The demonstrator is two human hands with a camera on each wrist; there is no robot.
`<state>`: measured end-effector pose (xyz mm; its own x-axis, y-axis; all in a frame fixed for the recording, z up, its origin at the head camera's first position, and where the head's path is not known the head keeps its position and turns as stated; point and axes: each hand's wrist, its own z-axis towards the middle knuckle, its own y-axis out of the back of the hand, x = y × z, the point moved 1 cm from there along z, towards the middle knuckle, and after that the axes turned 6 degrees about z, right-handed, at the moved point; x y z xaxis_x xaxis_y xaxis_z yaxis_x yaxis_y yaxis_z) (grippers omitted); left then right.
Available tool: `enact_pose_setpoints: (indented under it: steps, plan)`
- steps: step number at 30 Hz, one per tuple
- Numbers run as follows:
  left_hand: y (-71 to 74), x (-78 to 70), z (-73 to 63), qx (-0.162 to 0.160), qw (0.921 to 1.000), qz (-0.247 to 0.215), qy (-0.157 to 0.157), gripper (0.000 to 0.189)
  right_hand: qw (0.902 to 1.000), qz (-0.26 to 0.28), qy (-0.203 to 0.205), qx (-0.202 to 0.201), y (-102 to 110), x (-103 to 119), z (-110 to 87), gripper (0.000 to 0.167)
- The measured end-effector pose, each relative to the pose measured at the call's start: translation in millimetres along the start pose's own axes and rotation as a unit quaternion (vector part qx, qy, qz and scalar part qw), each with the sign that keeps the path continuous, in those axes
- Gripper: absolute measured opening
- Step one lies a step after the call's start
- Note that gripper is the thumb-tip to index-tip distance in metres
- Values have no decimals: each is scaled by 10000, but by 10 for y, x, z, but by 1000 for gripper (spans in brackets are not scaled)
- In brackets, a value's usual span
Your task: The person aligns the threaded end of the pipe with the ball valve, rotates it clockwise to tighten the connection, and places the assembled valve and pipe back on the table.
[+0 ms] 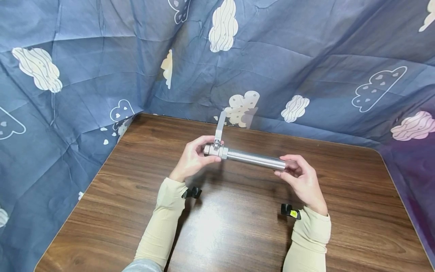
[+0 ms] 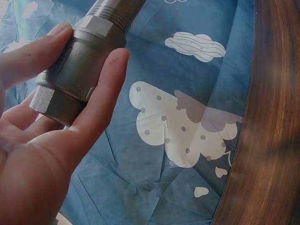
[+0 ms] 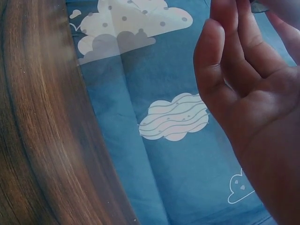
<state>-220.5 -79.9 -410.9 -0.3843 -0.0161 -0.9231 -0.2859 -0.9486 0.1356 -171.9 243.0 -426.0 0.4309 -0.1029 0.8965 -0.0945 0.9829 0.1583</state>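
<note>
Pipe [image 1: 255, 159] axis left-to-right, valve [image 1: 214, 151] leftmost; left hand [image 1: 191, 160] clamps valve, right hand [image 1: 304, 181] pinches pipe.

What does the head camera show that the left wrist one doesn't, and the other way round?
Only the head view: the lever, the right hand and pale sleeves.
Only the left wrist view: clear screw threads.
Both: the metal tube, the wooden table, the cloud-print cloth, and the left hand holding the valve.

Shiny metal pipe [image 1: 255, 159], glossy wood-grain tabletop [image 1: 234, 215]
</note>
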Motion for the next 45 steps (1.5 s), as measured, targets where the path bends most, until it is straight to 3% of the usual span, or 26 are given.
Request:
enact_pose_setpoints:
  steps: [23, 37, 45]
  plan:
    - [7, 5, 0, -23, 10000, 23, 66, 54, 9963, -837, -100, -148, 13, -32, -3, 47]
    - [8, -4, 0, -31, 10000, 3, 77, 54, 9946, -1005, -212, -127, 14, -31, -7, 46]
    - [12, 4, 0, -6, 10000, 46, 62, 54, 9953, -916, -295, -90, -49, 189, 7, 43]
